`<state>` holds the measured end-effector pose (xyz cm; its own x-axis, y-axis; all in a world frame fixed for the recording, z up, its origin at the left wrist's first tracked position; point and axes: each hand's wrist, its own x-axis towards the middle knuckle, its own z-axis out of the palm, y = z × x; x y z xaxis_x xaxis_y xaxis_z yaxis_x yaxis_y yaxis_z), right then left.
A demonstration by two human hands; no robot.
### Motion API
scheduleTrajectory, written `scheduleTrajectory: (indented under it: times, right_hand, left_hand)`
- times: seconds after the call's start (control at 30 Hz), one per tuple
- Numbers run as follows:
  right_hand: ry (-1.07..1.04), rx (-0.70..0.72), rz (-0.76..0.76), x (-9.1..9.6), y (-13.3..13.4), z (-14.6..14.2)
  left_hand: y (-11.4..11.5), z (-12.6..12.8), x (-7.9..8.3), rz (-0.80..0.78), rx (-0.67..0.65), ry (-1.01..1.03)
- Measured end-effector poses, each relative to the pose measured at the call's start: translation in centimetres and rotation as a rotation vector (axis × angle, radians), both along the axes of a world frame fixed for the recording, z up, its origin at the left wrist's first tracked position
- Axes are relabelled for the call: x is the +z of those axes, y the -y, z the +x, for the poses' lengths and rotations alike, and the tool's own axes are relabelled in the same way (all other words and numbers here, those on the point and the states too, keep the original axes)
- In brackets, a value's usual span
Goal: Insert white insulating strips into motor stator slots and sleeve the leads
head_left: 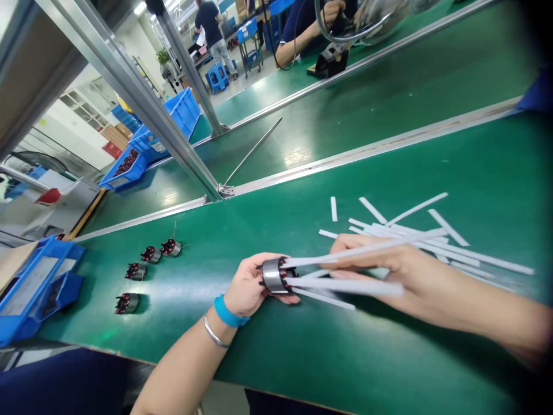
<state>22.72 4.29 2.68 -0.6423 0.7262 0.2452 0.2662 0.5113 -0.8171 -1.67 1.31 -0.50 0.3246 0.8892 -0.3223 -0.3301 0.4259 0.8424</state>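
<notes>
My left hand [247, 283] is closed around a motor stator [273, 275], a grey metal ring with black end pieces and copper windings. Several white strips [345, 285] stick out of the stator's right-hand side, fanned toward the right. My right hand [397, 266] is beside them, its fingers pinched at the end of a short white strip [317, 274] that reaches to the stator. A longer strip passes in front of that hand and partly covers it. Loose white strips [488, 260] lie in a pile on the green bench behind the right hand.
Several other stators [127, 303] stand at the left of the green bench [181, 351]. Blue bins [64, 288] are at the left edge. A metal frame post [142, 109] rises behind, with a thin rod [253, 151] leaning nearby. A co-worker's arm [298, 46] is across the bench.
</notes>
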Motion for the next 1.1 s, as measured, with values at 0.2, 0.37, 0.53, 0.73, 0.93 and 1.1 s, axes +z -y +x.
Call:
scheduleTrajectory:
  times: [0.2, 0.37, 0.53, 0.73, 0.93, 1.1]
  right_hand:
    - [-0.076, -0.084, -0.185, -0.4, -0.1, 0.2]
    - [-0.095, -0.040, -0.325, -0.1, 0.0, 0.2]
    - [-0.170, -0.120, -0.545, -0.8, 1.4, -2.3]
    - [-0.195, -0.233, -0.682, -1.6, 1.9, -3.2]
    - [-0.078, -0.221, -0.518, -2.5, 1.2, -2.9]
    - [-0.122, -0.142, -0.341, -3.4, 1.2, -2.7]
  left_hand:
    - [0.2, 0.3, -0.4, -0.038, -0.081, 0.036]
    - [0.3, 0.3, 0.1, -0.043, -0.064, 0.014]
    - [0.6, 0.5, 0.4, -0.074, -0.149, 0.038]
    - [1.4, 1.3, 0.2, 0.003, -0.126, -0.084]
    - [2.0, 2.0, -0.6, 0.088, -0.024, -0.250]
    - [2.1, 2.3, -1.0, 0.104, 0.027, -0.273]
